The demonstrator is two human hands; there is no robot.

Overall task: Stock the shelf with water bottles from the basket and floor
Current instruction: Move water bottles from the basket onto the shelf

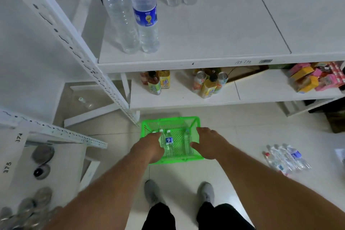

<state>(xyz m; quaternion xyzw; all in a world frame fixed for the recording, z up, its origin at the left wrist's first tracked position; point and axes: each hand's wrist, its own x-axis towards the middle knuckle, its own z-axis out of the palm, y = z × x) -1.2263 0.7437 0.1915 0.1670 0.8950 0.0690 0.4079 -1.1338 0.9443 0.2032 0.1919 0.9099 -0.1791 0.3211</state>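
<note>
While both arms reach down into the basket (194, 123) on the floor, the left hand (149, 147) covers a bottle (169, 145), grip hidden; the right hand (209, 142) spreads loosely over another. More bottles (287, 158) lie right; the shelf (214, 33) is half stocked.

"374", "375" on left shelf (14, 155)

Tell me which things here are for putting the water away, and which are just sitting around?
For the job:
green basket
bottles in the basket
bottles on the floor
bottles on the top shelf
top shelf
left hand
right hand

Just lying about:
juice bottles
drink cans
snack boxes
cans at lower left
</note>
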